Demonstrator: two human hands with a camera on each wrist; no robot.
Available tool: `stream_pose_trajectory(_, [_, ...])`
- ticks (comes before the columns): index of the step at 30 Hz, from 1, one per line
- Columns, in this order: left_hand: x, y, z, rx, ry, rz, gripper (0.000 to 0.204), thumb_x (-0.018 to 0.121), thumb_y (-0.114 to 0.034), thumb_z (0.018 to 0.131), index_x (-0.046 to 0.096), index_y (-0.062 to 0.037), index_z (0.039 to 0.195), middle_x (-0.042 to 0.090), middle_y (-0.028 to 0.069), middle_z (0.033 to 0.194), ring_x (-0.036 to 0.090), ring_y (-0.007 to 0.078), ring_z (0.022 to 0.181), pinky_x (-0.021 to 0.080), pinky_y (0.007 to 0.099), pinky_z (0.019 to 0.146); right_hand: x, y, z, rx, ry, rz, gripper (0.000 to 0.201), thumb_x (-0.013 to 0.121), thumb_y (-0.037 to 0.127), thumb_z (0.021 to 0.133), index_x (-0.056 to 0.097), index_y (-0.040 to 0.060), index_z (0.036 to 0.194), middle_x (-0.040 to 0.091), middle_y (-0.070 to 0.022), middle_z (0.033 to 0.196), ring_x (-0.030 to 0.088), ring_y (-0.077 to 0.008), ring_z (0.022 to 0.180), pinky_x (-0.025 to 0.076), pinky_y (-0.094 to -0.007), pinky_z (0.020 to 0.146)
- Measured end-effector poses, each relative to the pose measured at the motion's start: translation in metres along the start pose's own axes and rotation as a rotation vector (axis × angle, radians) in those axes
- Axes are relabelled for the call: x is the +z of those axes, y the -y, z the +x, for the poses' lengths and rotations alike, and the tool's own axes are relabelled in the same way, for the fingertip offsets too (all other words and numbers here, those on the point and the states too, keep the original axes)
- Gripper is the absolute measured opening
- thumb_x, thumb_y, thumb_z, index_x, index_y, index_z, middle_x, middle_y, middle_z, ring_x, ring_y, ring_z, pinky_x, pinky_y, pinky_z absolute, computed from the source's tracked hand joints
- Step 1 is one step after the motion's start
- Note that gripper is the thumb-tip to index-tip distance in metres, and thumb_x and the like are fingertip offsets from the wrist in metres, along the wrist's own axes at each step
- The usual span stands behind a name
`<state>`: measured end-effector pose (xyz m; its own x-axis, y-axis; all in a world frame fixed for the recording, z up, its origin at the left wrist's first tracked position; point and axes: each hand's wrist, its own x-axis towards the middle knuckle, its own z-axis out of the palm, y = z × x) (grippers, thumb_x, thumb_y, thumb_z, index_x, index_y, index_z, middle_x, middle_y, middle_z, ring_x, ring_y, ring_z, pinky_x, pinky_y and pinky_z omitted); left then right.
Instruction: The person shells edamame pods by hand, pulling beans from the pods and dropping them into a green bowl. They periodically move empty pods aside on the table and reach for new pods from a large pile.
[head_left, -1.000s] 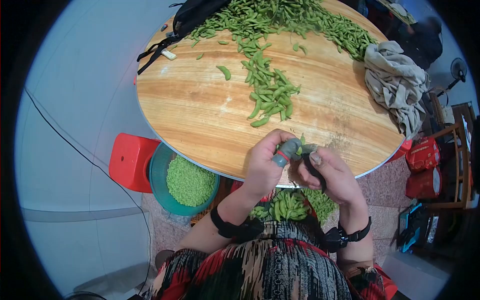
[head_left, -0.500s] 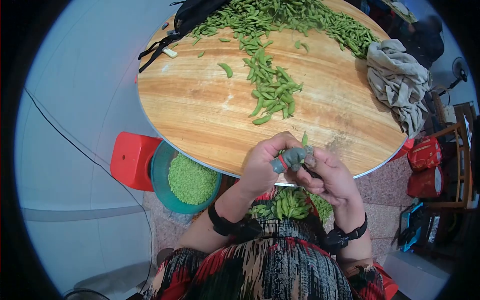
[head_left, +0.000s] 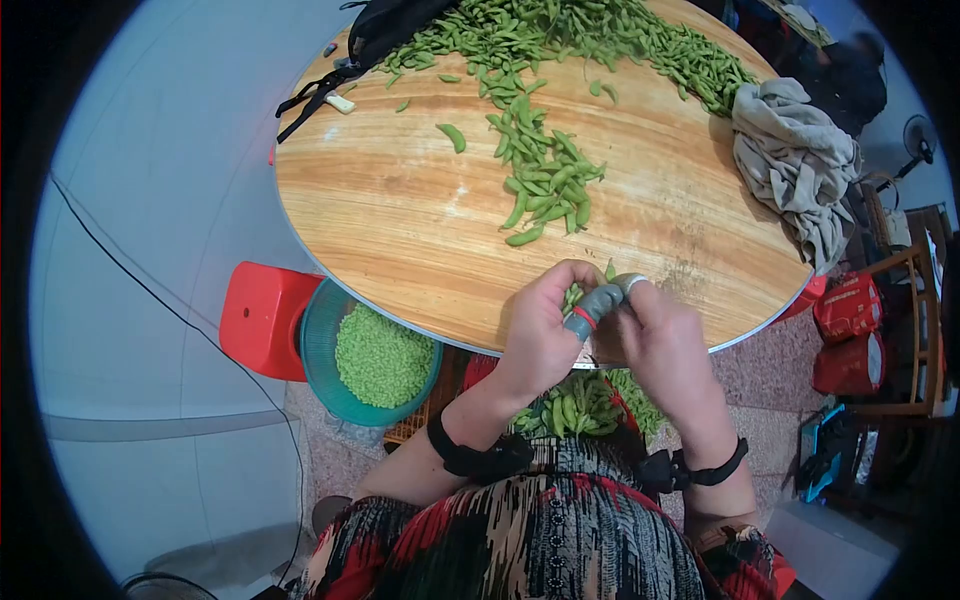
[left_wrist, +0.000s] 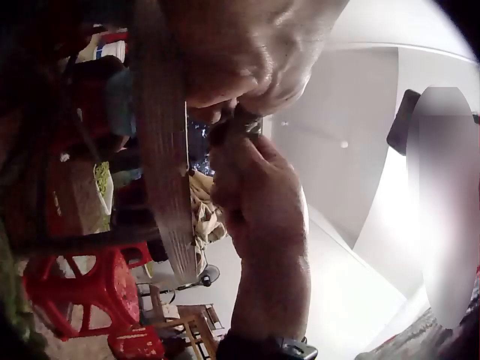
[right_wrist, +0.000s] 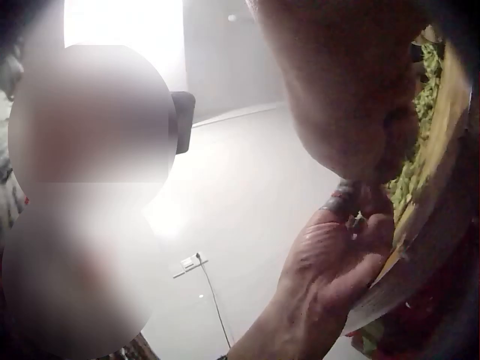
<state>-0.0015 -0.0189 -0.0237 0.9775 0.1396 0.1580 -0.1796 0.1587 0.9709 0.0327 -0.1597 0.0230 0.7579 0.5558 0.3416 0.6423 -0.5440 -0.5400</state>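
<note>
Over the table's near edge, my two hands meet at the fingertips in the head view. My left hand (head_left: 540,335) grips green edamame pods (head_left: 572,298) in its curled fingers; a grey cover with a red band wraps its thumb. From the right, my right hand (head_left: 672,345) pinches at a pod (head_left: 611,269) whose tip pokes up between the thumbs. Most of that pod is hidden by the fingers. In the left wrist view, the right hand (left_wrist: 262,187) reaches up to the left one. The right wrist view shows the left palm (right_wrist: 337,251) under the right hand.
Loose pods (head_left: 545,180) trail from a large heap (head_left: 560,30) on the round wooden table (head_left: 370,220). A teal basin (head_left: 318,355) of shelled beans stands by a red stool (head_left: 262,320). More pods (head_left: 570,412) lie at the lap. A grey cloth (head_left: 795,160) drapes the right edge.
My right hand has turned over, its back now facing up and its fingers tucked under. The pods in the left hand show more beside the covered thumb.
</note>
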Motion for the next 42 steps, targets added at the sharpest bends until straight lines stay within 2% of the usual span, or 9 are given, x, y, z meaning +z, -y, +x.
stream_pose_trajectory(8, [-0.012, -0.003, 0.001, -0.315, 0.142, -0.458, 0.012, 0.056, -0.004, 0.085, 0.053, -0.0044, 0.097, 0.053, -0.0025, 0.085, 0.047, 0.0018, 0.072, 0.039, 0.0160, 0.060, -0.009, -0.026, 0.007, 0.541, 0.371, 1.033, 0.011, 0.050, 0.008, 0.088, 0.051, 0.0027, 0.079, 0.045, 0.0063, 0.059, 0.039, -0.0035, 0.052, 0.032, -0.0215, 0.046])
stream_pose_trajectory(11, [0.005, -0.007, 0.004, -0.067, -0.157, -0.317, 0.011, 0.055, -0.001, 0.085, 0.054, -0.0034, 0.095, 0.054, -0.0013, 0.084, 0.050, 0.0049, 0.072, 0.040, 0.0173, 0.060, 0.001, -0.017, 0.005, 0.347, 0.193, 0.722, 0.013, 0.052, 0.008, 0.086, 0.050, 0.0012, 0.075, 0.044, 0.0050, 0.057, 0.037, -0.0045, 0.052, 0.031, -0.0230, 0.045])
stream_pose_trajectory(17, [0.002, -0.013, 0.002, 0.188, -0.084, 0.339, 0.014, 0.057, 0.004, 0.078, 0.059, 0.0016, 0.091, 0.058, 0.0071, 0.084, 0.056, 0.0152, 0.078, 0.045, 0.0275, 0.071, 0.000, -0.006, 0.001, 0.141, 0.018, 0.321, 0.016, 0.057, 0.004, 0.079, 0.046, -0.0017, 0.070, 0.043, -0.0157, 0.054, 0.045, -0.0215, 0.046, 0.036, -0.0327, 0.045])
stream_pose_trajectory(25, [-0.002, -0.007, 0.001, 0.077, -0.002, 0.120, 0.016, 0.052, 0.002, 0.082, 0.058, 0.0001, 0.097, 0.058, 0.0040, 0.083, 0.052, 0.0068, 0.072, 0.042, 0.0188, 0.062, 0.001, 0.003, 0.003, 0.058, -0.030, 0.121, 0.014, 0.058, 0.004, 0.075, 0.047, -0.0015, 0.070, 0.047, -0.0194, 0.056, 0.052, -0.0344, 0.050, 0.040, -0.0376, 0.047])
stream_pose_trajectory(31, [-0.014, -0.018, -0.006, -0.104, -0.210, -0.407, 0.023, 0.050, 0.008, 0.080, 0.054, -0.0030, 0.100, 0.050, -0.0013, 0.078, 0.044, 0.0021, 0.063, 0.037, 0.0144, 0.055, -0.017, -0.007, 0.012, 0.068, 0.489, 0.429, 0.013, 0.058, 0.010, 0.077, 0.052, -0.0007, 0.072, 0.054, -0.0183, 0.064, 0.055, -0.0341, 0.060, 0.045, -0.0380, 0.055])
stream_pose_trajectory(33, [-0.034, -0.030, -0.015, 0.051, -0.407, -0.198, 0.021, 0.048, 0.002, 0.082, 0.053, -0.0032, 0.101, 0.048, -0.0013, 0.079, 0.042, 0.0035, 0.060, 0.034, 0.0132, 0.053, -0.018, -0.013, 0.008, -0.300, 0.896, 0.348, 0.013, 0.058, 0.013, 0.078, 0.057, 0.0006, 0.076, 0.056, -0.0175, 0.068, 0.056, -0.0331, 0.064, 0.046, -0.0372, 0.061])
stream_pose_trajectory(37, [-0.110, -0.053, -0.038, 0.136, -0.753, -0.246, 0.020, 0.043, -0.007, 0.088, 0.054, 0.0004, 0.103, 0.051, 0.0037, 0.081, 0.042, 0.0077, 0.061, 0.031, 0.0166, 0.048, -0.037, -0.016, 0.052, 0.126, 0.593, 0.360, 0.017, 0.059, 0.018, 0.079, 0.059, 0.0010, 0.083, 0.059, -0.0183, 0.072, 0.057, -0.0334, 0.067, 0.046, -0.0375, 0.062])
stream_pose_trajectory(41, [-0.215, -0.028, -0.082, 0.192, -0.915, -0.101, 0.018, 0.048, 0.000, 0.084, 0.057, -0.0014, 0.101, 0.054, 0.0045, 0.089, 0.051, 0.0083, 0.074, 0.042, 0.0172, 0.062, -0.005, -0.069, 0.110, 0.006, 0.093, 0.155, 0.016, 0.056, 0.009, 0.079, 0.057, 0.0005, 0.093, 0.058, -0.0218, 0.074, 0.057, -0.0341, 0.067, 0.045, -0.0397, 0.061])
stream_pose_trajectory(42, [-0.239, -0.016, -0.093, -0.016, -0.904, 0.201, 0.021, 0.048, 0.002, 0.083, 0.058, -0.0010, 0.101, 0.056, 0.0058, 0.095, 0.054, 0.0122, 0.079, 0.044, 0.0210, 0.068, 0.000, -0.074, 0.121, 0.003, 0.094, 0.159, 0.016, 0.056, 0.009, 0.079, 0.057, 0.0005, 0.093, 0.058, -0.0218, 0.074, 0.057, -0.0341, 0.067, 0.045, -0.0397, 0.061])
